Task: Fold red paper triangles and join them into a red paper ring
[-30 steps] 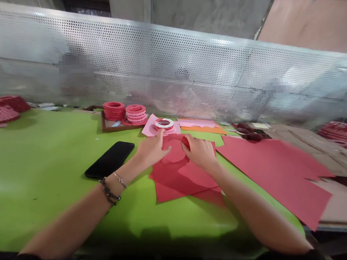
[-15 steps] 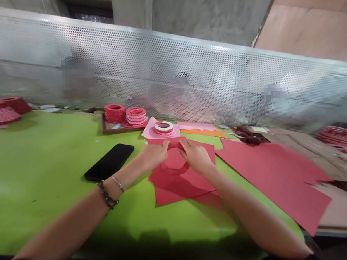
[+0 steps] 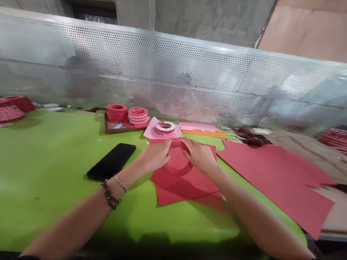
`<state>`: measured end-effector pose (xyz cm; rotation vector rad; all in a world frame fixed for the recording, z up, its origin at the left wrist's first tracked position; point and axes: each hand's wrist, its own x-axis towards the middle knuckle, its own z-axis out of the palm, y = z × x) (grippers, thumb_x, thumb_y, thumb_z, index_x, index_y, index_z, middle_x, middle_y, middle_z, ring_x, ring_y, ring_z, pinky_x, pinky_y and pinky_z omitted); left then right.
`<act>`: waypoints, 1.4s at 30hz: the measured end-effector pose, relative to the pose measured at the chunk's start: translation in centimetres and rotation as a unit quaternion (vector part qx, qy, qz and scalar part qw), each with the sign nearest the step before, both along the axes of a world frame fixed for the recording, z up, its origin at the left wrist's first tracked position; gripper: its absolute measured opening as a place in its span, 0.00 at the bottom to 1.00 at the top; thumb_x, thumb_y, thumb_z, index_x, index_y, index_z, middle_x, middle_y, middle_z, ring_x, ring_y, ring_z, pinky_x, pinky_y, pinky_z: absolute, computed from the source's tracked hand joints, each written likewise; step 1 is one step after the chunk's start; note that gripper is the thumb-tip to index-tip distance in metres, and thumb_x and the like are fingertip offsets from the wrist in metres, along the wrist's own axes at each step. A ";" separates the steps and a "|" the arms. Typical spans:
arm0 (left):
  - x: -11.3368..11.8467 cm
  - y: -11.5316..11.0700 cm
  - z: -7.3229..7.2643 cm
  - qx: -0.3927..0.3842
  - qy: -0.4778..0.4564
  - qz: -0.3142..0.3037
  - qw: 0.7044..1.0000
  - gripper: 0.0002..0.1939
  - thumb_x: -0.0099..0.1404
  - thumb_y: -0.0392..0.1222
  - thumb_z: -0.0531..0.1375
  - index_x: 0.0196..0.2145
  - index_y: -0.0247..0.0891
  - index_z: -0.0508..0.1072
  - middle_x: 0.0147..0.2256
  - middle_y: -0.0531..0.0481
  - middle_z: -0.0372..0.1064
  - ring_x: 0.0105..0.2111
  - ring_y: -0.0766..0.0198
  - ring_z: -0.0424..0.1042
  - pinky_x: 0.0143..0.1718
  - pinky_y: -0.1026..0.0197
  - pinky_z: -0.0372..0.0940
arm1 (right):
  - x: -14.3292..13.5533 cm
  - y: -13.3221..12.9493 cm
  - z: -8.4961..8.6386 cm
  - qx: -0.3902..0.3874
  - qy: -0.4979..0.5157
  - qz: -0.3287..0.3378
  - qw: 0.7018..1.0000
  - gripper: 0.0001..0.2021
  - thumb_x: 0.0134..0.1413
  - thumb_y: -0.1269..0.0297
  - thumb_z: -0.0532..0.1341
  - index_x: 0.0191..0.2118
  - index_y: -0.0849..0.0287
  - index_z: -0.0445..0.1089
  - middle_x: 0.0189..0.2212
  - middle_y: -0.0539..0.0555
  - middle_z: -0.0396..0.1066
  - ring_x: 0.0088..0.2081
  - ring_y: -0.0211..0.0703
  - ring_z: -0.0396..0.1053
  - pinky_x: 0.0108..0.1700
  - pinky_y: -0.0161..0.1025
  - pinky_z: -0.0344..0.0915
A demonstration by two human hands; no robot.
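A red ring is held above red paper sheets near the middle of the green table. My left hand pinches the ring's upper left part, and my right hand grips its upper right part. The fingers of both hands are closed and close together. Just beyond the hands, a stack of white and red rings rests on pink paper. Left of my left hand lies a black phone.
A brown tray with red and pink ring stacks stands behind the phone. Large red paper and cardboard lie at the right. A perforated metal screen runs along the back; people are blurred behind it.
The camera view has shifted slightly, so the table objects appear a little farther right. Both hands still hold the red ring, which is tilted slightly differently.
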<state>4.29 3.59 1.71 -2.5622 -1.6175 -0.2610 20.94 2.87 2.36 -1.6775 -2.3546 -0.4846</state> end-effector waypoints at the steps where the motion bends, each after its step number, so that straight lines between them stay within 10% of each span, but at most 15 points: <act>1: 0.0 0.0 0.0 0.000 0.002 -0.007 1.000 0.20 0.62 0.35 0.49 0.52 0.29 0.58 0.32 0.41 0.72 0.32 0.55 0.73 0.28 0.61 0.62 | -0.1 0.0 -0.1 -0.004 -0.006 0.004 1.000 0.13 0.61 0.64 0.50 0.50 0.55 0.62 0.42 0.53 0.71 0.37 0.45 0.71 0.27 0.34 0.56; 20: -0.2 0.1 0.1 0.032 -0.033 0.050 0.998 0.24 0.63 0.44 0.50 0.54 0.28 0.56 0.31 0.41 0.72 0.32 0.53 0.73 0.28 0.60 0.62 | 0.0 -0.1 0.1 0.023 0.017 -0.049 0.998 0.15 0.60 0.61 0.48 0.49 0.59 0.63 0.39 0.59 0.72 0.35 0.48 0.71 0.28 0.36 0.58; 42: -0.9 1.6 -0.8 -0.015 -0.127 -0.047 0.991 0.21 0.60 0.39 0.52 0.51 0.30 0.59 0.34 0.42 0.70 0.32 0.56 0.69 0.30 0.60 0.60 | -0.3 -0.1 -0.2 -0.028 0.070 0.005 0.997 0.14 0.60 0.65 0.50 0.49 0.59 0.63 0.42 0.58 0.71 0.37 0.47 0.70 0.31 0.36 0.59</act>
